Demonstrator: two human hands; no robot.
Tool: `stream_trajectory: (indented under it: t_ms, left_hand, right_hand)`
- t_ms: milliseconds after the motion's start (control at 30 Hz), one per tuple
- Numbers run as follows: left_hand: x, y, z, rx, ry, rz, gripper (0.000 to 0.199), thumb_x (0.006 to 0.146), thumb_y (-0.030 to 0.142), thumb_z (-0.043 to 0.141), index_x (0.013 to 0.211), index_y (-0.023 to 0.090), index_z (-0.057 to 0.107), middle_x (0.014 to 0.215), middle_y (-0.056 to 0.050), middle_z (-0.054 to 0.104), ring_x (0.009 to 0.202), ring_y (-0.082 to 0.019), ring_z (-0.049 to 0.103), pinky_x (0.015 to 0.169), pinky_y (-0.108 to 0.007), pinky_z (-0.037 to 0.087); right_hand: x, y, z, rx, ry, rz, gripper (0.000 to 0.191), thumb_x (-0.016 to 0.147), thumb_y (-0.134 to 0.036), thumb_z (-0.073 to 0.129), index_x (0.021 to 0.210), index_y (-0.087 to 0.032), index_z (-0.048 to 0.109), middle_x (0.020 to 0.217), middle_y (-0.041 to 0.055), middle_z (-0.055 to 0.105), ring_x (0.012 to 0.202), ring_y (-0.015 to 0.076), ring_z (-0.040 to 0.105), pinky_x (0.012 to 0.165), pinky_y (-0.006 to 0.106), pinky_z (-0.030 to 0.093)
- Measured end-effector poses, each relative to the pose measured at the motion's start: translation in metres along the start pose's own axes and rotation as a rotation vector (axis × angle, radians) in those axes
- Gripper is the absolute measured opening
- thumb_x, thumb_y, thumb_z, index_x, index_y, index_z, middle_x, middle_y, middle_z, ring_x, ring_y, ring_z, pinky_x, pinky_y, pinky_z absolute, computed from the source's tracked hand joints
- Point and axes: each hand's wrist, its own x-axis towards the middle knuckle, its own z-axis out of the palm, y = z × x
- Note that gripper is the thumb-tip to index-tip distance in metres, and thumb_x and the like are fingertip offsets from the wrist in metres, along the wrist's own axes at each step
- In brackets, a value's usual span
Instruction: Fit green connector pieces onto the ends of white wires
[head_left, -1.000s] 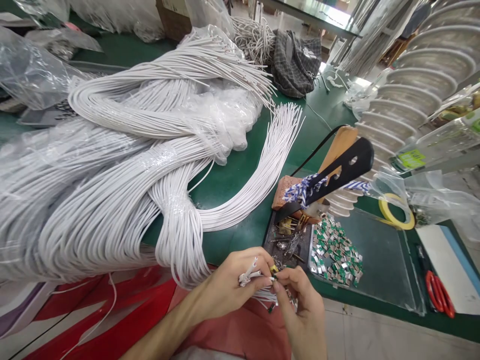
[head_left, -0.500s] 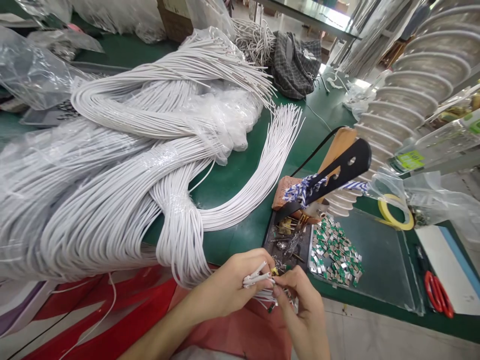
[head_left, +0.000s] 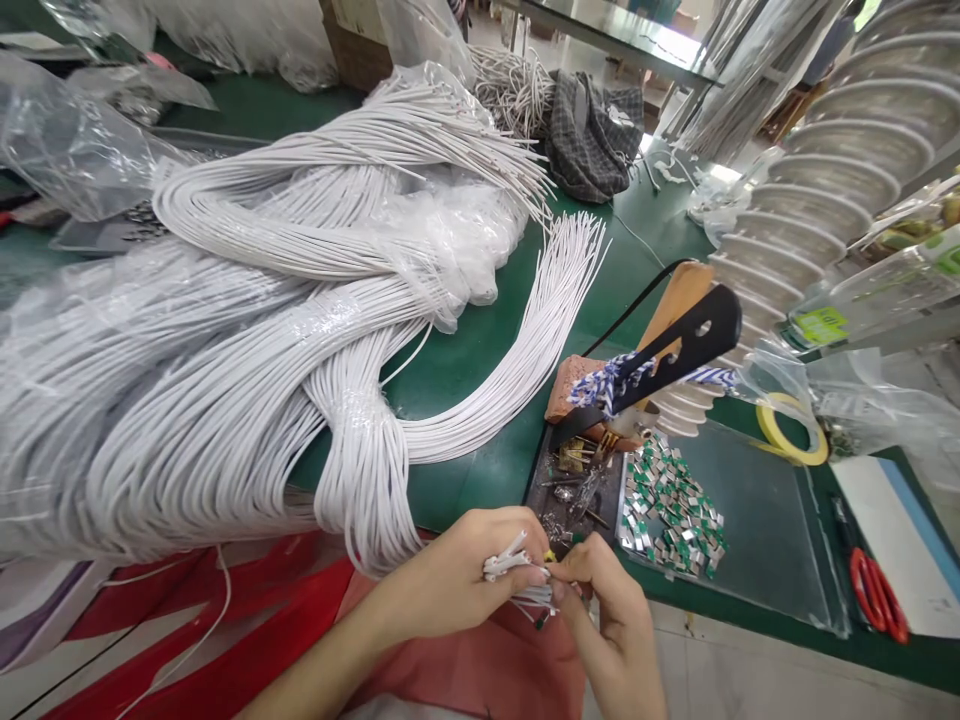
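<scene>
My left hand (head_left: 491, 570) is closed round a few white cables (head_left: 506, 562), whose pale ends stick out between thumb and fingers. Close against it, the thumb and forefinger of my right hand (head_left: 604, 600) pinch at a spot where a small yellow bit (head_left: 550, 556) shows; the pinched piece itself is too small and hidden to name. Below the hands hang more white cable lengths, with a little green piece (head_left: 540, 622) at one end. Both hands are over my lap, at the front edge of the green table (head_left: 457, 490).
Large bundles of white cable (head_left: 225, 420) cover the table's left side. To the right are a tray of small green-and-silver connector boards (head_left: 675, 515), a brick (head_left: 568, 385) with a black strip tied on, a ribbed hose (head_left: 817, 190), yellow tape (head_left: 787, 430) and red-handled pliers (head_left: 877, 590).
The whole view has shifted slightly with my head. Both hands keep their grip, and the fingers of my right hand have moved only a little at the cable end.
</scene>
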Motion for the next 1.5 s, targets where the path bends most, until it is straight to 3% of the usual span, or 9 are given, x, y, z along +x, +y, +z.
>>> stream_trajectory:
  t_ms: [200, 433, 633, 800, 1167, 1267, 1500]
  left_hand:
    - [0.0, 0.002, 0.0, -0.029, 0.02, -0.007, 0.012, 0.094, 0.017, 0.056, 0.087, 0.014, 0.065, 0.094, -0.008, 0.067, 0.087, -0.018, 0.064, 0.08, -0.027, 0.05]
    - [0.001, 0.002, 0.005, -0.06, 0.159, -0.018, 0.016, 0.09, 0.016, 0.06, 0.076, 0.014, 0.066, 0.087, -0.006, 0.068, 0.077, -0.015, 0.065, 0.073, -0.024, 0.05]
    - [0.002, 0.004, 0.009, -0.036, 0.22, -0.026, 0.017, 0.089, 0.014, 0.058, 0.073, 0.014, 0.064, 0.084, -0.006, 0.068, 0.073, -0.015, 0.064, 0.07, -0.025, 0.049]
    - [0.001, 0.002, 0.012, -0.034, 0.265, -0.019, 0.017, 0.088, 0.014, 0.058, 0.072, 0.015, 0.063, 0.084, -0.006, 0.069, 0.073, -0.015, 0.065, 0.07, -0.024, 0.049]
    - [0.002, 0.003, 0.013, -0.005, 0.265, -0.055, 0.019, 0.09, 0.016, 0.056, 0.071, 0.017, 0.061, 0.083, -0.005, 0.069, 0.072, -0.015, 0.065, 0.069, -0.024, 0.05]
    - [0.002, 0.003, 0.014, -0.019, 0.277, -0.055, 0.019, 0.088, 0.015, 0.057, 0.07, 0.016, 0.06, 0.082, -0.004, 0.068, 0.071, -0.015, 0.064, 0.069, -0.024, 0.049]
    - [0.005, 0.005, 0.011, -0.054, 0.305, -0.05, 0.018, 0.084, 0.011, 0.058, 0.066, 0.016, 0.057, 0.079, -0.004, 0.067, 0.072, -0.015, 0.064, 0.071, -0.025, 0.05]
  right_hand:
    - [-0.005, 0.002, 0.006, 0.025, 0.092, 0.054, 0.022, 0.093, -0.031, 0.056, 0.076, -0.02, 0.064, 0.071, -0.0002, 0.053, 0.064, 0.0143, 0.05, 0.058, 0.024, 0.039]
    - [-0.014, 0.012, 0.017, 0.043, 0.244, 0.135, 0.015, 0.091, -0.035, 0.062, 0.088, -0.021, 0.067, 0.084, 0.003, 0.063, 0.072, 0.0162, 0.06, 0.063, 0.024, 0.048]
    - [-0.011, 0.013, 0.016, 0.026, 0.205, 0.109, 0.016, 0.091, -0.037, 0.063, 0.088, -0.021, 0.065, 0.078, 0.0018, 0.062, 0.067, 0.0145, 0.062, 0.059, 0.021, 0.051]
    - [-0.011, 0.01, 0.021, 0.026, 0.254, 0.141, 0.017, 0.092, -0.038, 0.062, 0.09, -0.022, 0.063, 0.079, 0.0008, 0.06, 0.07, 0.0141, 0.061, 0.062, 0.021, 0.05]
    - [-0.012, 0.011, 0.021, 0.0, 0.227, 0.118, 0.016, 0.093, -0.037, 0.06, 0.088, -0.022, 0.063, 0.079, 0.0017, 0.059, 0.071, 0.015, 0.059, 0.065, 0.023, 0.049]
    - [-0.014, 0.015, 0.018, 0.013, 0.227, 0.121, 0.013, 0.093, -0.036, 0.06, 0.095, -0.023, 0.061, 0.083, 0.0018, 0.059, 0.071, 0.0149, 0.056, 0.065, 0.024, 0.047]
    - [-0.014, 0.029, -0.008, 0.41, 0.165, -0.001, 0.013, 0.098, -0.033, 0.049, 0.103, -0.025, 0.058, 0.073, -0.0006, 0.052, 0.067, 0.0148, 0.05, 0.062, 0.025, 0.044]
